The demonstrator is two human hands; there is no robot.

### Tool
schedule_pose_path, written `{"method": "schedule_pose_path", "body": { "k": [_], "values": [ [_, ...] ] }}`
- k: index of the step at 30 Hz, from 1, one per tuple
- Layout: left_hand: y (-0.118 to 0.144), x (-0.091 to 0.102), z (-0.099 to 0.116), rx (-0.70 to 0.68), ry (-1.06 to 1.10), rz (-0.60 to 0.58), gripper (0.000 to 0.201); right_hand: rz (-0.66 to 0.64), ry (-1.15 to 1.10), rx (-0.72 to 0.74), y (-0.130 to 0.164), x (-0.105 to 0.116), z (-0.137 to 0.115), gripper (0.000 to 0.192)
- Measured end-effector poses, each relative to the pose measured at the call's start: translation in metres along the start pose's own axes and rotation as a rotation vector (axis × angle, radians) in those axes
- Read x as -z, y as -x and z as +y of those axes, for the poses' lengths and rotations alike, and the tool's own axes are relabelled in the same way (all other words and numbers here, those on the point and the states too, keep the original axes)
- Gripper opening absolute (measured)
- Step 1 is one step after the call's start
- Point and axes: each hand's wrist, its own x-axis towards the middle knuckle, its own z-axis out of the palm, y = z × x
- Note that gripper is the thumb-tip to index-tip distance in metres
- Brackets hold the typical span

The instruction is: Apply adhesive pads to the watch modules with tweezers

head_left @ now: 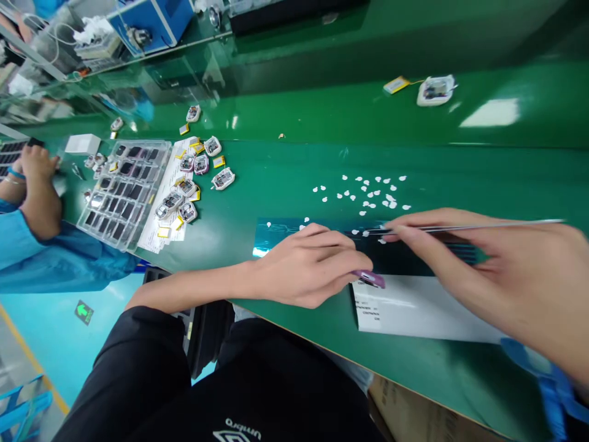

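Note:
My left hand (313, 267) is closed on a small purple device casing (369, 279), whose end sticks out past the fingers above a white box (423, 304). Tweezers (442, 228) are pinched in my right hand (497, 270), with their tips pointing left toward small white stickers (365, 233) on a dark blue film sheet (285, 228). Whether the tips grip a sticker I cannot tell. Several more white round pieces (390, 198) lie scattered on the green mat just beyond.
Left of my arm, opened devices with yellow batteries (186, 187) lie on paper beside a clear compartment tray (129, 190). One white device (436, 91) with its battery sits at the back right. A co-worker's arm (41, 190) rests at the far left. Blue equipment (151, 24) stands behind.

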Motion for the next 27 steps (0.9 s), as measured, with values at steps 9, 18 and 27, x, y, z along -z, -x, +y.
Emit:
{"method": "schedule_pose_path", "body": {
  "k": [9,18,27],
  "values": [
    [0.002,-0.003,-0.003,0.069,-0.144,-0.211,0.03,0.011,-0.068,0.094,-0.005,-0.008,0.001,0.039],
    [0.0,-0.004,-0.008,0.107,0.051,-0.225,0.033,0.168,-0.045,0.239,-0.004,-0.018,-0.005,0.026],
    [-0.006,0.009,-0.002,-0.075,0.102,-0.245,0.032,0.238,-0.033,-0.043,0.001,0.002,-0.016,0.015]
  ]
}}
